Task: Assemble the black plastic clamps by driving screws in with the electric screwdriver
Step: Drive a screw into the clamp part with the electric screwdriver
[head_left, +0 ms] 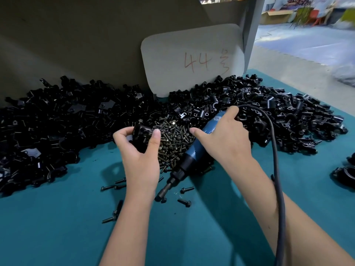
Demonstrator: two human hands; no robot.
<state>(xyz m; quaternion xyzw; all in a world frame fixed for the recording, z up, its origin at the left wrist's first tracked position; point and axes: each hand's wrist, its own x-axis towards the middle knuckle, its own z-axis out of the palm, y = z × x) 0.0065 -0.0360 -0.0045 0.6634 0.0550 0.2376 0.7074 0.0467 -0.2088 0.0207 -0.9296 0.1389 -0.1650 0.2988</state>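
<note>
On the teal mat (pixel 57 227) parts lie mostly loose; your left hand (pixel 141 158) grips a clamp (pixel 143 134), your right hand (pixel 224 143) the screwdriver (pixel 194 150), bit over a screw (pixel 163 200), none driven.

Glossy black plastic clamps (pixel 269 112); matt teal cloth (pixel 57 227).

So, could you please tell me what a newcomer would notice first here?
A huge heap of black plastic clamp parts spreads across the teal table. At centre, the right hand grips a blue electric screwdriver over a pile of dark metal screws; the left hand holds a black clamp.
</note>
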